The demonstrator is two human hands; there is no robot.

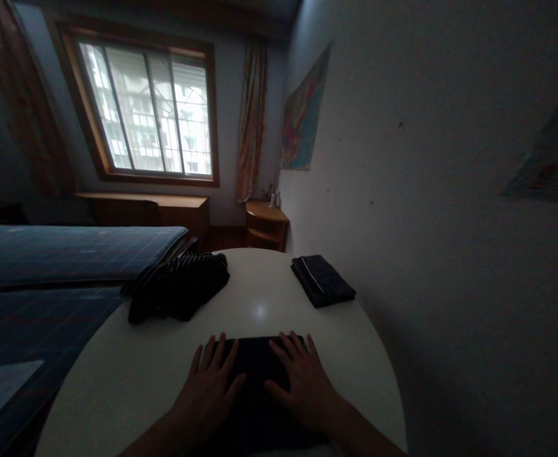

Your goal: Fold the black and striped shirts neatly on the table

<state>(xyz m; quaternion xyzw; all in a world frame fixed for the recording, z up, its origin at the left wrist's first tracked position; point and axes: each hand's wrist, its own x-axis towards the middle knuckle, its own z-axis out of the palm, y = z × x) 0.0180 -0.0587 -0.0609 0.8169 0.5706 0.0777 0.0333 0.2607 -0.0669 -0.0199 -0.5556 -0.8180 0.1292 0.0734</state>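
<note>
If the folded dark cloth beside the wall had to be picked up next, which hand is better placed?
Probably the right hand: it is nearer the folded dark cloth, on the same side of the table. The left hand is farther across; both lie open on the black cloth.

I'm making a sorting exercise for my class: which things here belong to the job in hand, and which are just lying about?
Job in hand:
- black cloth, under left hand and right hand
- round table, beneath it
- probably folded navy cloth and crumpled striped cloth

Just about:
- wall map
- curtain
- corner shelf
</note>
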